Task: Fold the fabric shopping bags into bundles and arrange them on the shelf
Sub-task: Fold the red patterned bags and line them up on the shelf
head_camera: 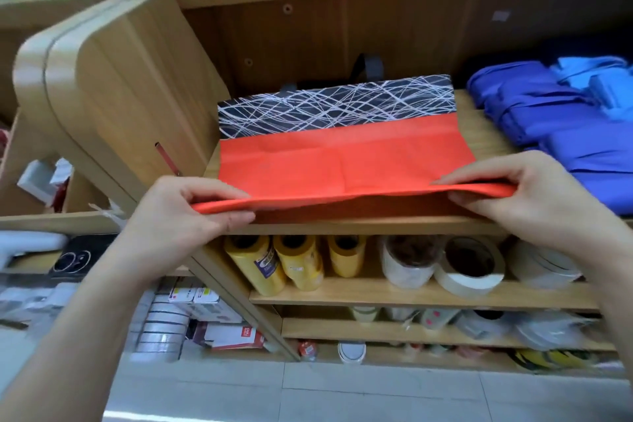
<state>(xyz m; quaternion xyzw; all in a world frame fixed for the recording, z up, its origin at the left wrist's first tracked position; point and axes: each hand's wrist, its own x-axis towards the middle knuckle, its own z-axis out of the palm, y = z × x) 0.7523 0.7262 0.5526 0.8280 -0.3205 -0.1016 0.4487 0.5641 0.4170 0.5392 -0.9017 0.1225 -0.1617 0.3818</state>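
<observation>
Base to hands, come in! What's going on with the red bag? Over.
Copy: left grip and right grip pinch near edge of red bag. Bag spread on shelf, not bundled yet. Stacked blue bags close on right.

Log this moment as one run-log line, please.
step: folding red bag on shelf | left hand: pinches near-left corner | right hand: pinches near-right corner | blue bags: folded, at right

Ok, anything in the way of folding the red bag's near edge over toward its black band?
Nothing visible. The left hand and right hand pinch the near edge of the red bag; its top is bare up to the black patterned band. The folded blue bags lie beside it on the right, not on it.
</observation>
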